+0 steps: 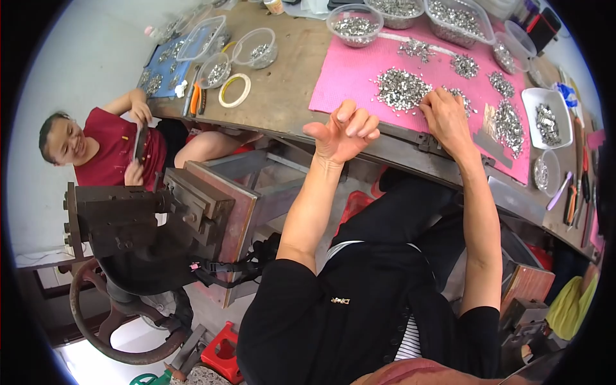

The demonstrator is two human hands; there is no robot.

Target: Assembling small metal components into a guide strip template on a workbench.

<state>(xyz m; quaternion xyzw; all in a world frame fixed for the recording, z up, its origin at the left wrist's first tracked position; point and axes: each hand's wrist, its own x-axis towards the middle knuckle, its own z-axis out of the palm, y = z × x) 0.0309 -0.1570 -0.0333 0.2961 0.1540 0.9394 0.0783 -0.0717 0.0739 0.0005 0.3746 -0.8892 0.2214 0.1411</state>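
My left hand (346, 131) is raised in front of the table edge, palm turned up. Its thumb stands apart from the loosely bent fingers, and I see nothing in it. My right hand (446, 119) rests low over the pink mat (343, 80), back of the hand up. Its fingers are drawn together at the right edge of a pile of small silvery metal pieces (401, 88); whatever lies between the fingertips is too small to make out. Smaller heaps, such as a long metal pile (509, 128), lie right of this hand.
Plastic tubs with metal pieces line the back, including a round tub (355, 27). A white dish (547, 119) and pliers (571, 204) are at right. Tape rolls (235, 90) lie left. A co-worker (125, 144) sits at far left, behind a machine with a handwheel (80, 308).
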